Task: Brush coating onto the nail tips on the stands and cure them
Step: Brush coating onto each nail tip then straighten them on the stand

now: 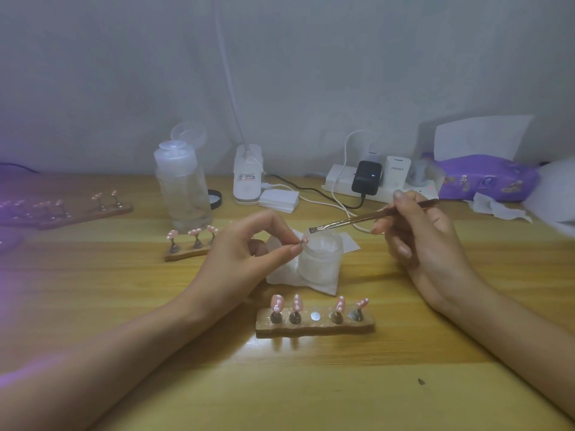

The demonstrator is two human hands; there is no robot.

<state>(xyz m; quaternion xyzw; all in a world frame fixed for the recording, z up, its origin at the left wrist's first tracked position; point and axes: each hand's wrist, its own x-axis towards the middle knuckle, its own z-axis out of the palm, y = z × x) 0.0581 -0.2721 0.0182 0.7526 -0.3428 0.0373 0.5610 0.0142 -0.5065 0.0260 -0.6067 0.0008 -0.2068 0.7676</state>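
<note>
My left hand (249, 247) pinches one pink nail tip (305, 241) between thumb and forefinger, just over the rim of a frosted jar (320, 258). My right hand (420, 241) grips a thin brush (370, 217); its bristles hover a little above that tip. In front of me a wooden stand (314, 326) carries several pink nail tips on small pegs, with its middle spot bare. A second stand (186, 253) with three tips sits behind my left hand. A third stand (84, 213) lies at the far left in purple light.
The jar stands on a white wipe (311, 283). At the back are a clear pump bottle (183, 188), a white device (247, 175), a stack of pads (278, 200), a power strip (373, 178) with chargers and cables, and a purple tissue pack (485, 177).
</note>
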